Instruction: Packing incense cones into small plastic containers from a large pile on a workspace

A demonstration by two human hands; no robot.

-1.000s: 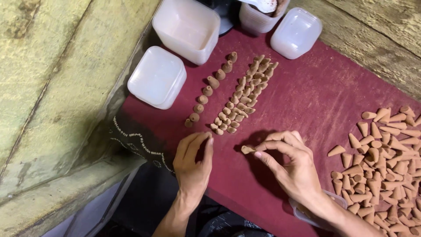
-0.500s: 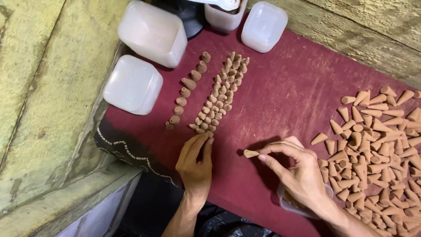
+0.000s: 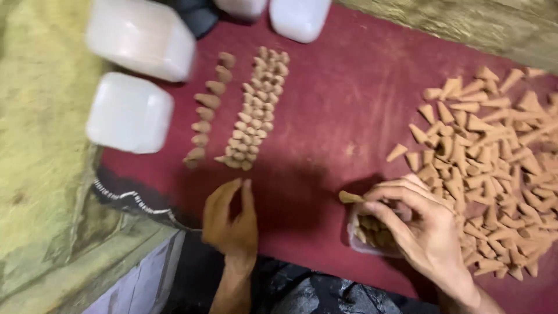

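My right hand (image 3: 421,229) pinches one tan cone (image 3: 350,197) between thumb and fingertips, just above a small clear plastic container (image 3: 372,232) that holds several cones. A big loose heap of tan cones (image 3: 488,163) lies to its right on the dark red cloth (image 3: 343,104). My left hand (image 3: 231,220) rests flat on the cloth near the front edge, fingers together and stretched out, holding nothing. Just beyond it lie a single row of cones (image 3: 206,110) and a tidy packed band of cones (image 3: 253,113).
White plastic lidded boxes stand at the far left (image 3: 129,113), (image 3: 142,38) and at the back (image 3: 299,17). A yellowish stone ledge (image 3: 40,145) borders the cloth on the left. Dark fabric lies below the cloth's front edge.
My right hand has moved right and nearer with the cone, over the clear container. The view has shifted closer. My left hand stays flat in about the same spot.
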